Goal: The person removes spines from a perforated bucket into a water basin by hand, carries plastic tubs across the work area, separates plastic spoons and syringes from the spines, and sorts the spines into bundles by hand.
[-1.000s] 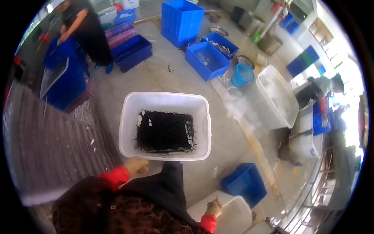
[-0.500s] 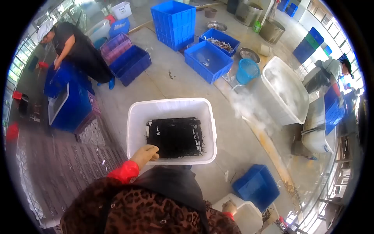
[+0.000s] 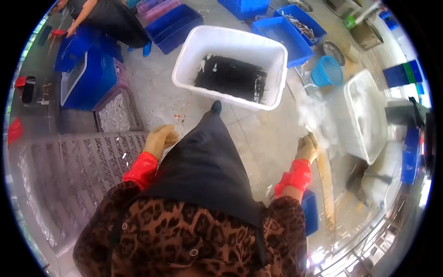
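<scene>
My left hand (image 3: 160,139), in a tan glove with a red cuff, hangs beside the dark apron (image 3: 203,157). Its fingers are loosely bent and hold nothing visible. Out to the right, my right hand (image 3: 307,147) is raised above the floor in a matching glove. Its fingers are slightly curled and apart, with no object showing. Ahead of both hands stands a white tub (image 3: 184,64) on the floor, touched by neither. A dark, flat mass of thin strips (image 3: 230,76) lies in its bottom, with a few pale bits at one corner.
Grey slatted crates (image 3: 87,171) stand close on the left. A person (image 3: 108,18) works over blue crates (image 3: 99,83) beyond them. Blue crates (image 3: 173,27), a blue basket (image 3: 326,71) and a large white vat (image 3: 364,115) with mist beside it surround the floor. A foot (image 3: 216,107) shows below the tub.
My left hand has come away from the white tub's rim. My right hand has risen from the white container at lower right. The tub now appears farther ahead.
</scene>
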